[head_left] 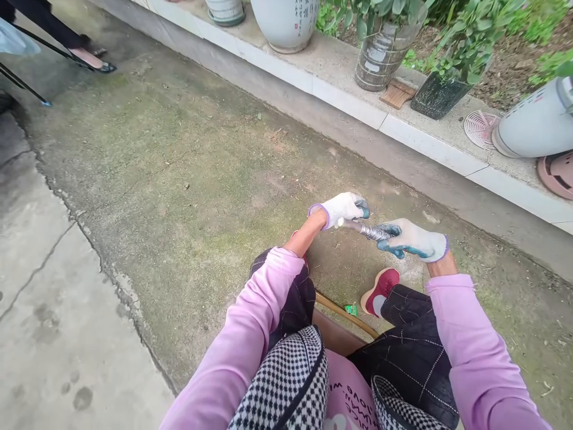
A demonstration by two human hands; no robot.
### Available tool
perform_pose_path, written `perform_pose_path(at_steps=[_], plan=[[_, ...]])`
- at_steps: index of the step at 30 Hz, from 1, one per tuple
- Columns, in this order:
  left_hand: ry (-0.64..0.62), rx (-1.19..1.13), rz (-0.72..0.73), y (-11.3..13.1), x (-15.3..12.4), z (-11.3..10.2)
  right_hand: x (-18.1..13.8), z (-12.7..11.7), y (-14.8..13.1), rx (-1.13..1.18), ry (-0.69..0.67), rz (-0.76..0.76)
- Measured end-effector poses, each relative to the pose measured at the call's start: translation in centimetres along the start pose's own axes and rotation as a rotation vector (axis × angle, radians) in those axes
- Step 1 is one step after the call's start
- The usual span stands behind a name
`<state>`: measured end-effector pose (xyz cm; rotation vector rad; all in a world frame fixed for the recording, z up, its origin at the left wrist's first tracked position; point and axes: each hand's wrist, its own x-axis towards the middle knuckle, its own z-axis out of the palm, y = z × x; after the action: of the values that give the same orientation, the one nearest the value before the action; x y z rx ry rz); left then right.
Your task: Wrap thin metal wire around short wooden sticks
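Left hand (342, 209): gloved, your fingers closed round the left end of a short silvery rod (369, 230).
Right hand (414, 240): gloved, fingertips gripping the rod's right end.
Rod: held nearly level between both hands, above the mossy concrete ground (179, 179) — just beyond your knees.
Far side: potted plants (385, 54) on a ledge (333, 63).

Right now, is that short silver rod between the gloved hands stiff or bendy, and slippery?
Probably stiff: the silver rod runs straight between the left hand and right hand without sagging. It looks metallic, so likely heavy for its size. Its ridged surface should limit slipping.
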<state>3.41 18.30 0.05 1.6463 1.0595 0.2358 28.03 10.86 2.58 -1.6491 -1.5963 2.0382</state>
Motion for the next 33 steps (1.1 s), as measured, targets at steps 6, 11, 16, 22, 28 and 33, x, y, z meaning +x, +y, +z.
perform_pose_path(at_steps=[6,11,16,22,28,33], plan=[[-0.021,0.520,-0.087,0.8,-0.4,1.0,2.5,-0.1,1.3,-0.545,0.190,0.189],[-0.035,0.468,-0.052,1.2,-0.2,2.9,3.8,-1.7,2.1,-0.478,0.466,0.209],[-0.004,0.096,0.007,1.6,-0.3,2.5,3.1,-1.6,2.2,0.073,0.584,0.032],[-0.005,-0.437,-0.083,2.8,-0.7,2.1,1.3,-0.4,0.1,0.323,0.552,-0.141],[0.022,-0.589,-0.090,2.8,-0.1,2.8,-0.5,-0.3,-0.5,0.373,0.540,-0.141],[0.002,-0.489,-0.074,1.1,0.7,3.0,-1.2,-0.1,-0.5,0.312,0.387,-0.147]])
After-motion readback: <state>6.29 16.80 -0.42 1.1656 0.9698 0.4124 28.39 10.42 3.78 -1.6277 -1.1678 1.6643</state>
